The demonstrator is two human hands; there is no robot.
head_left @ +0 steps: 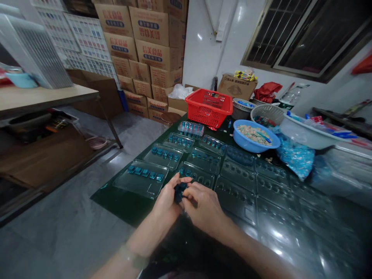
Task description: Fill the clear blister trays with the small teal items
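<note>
Stretching beneath the work, a dark green tabletop (124, 207) carries a red basket (207, 112), a blue basin (252, 146) and clear trays (128, 184), the nearest leaving the wrists little room to dip. The left hand (167, 198) curls around small dark-blue pieces (178, 193) just above a part-filled tray (203, 173) while the right hand (203, 203) pinches at them; a steady left hold and light right fingers suit the job, away from the teal pieces (145, 173) set in rows.

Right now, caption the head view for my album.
Left hand and right hand hold blue pieces by clear trays on a green table.
</note>
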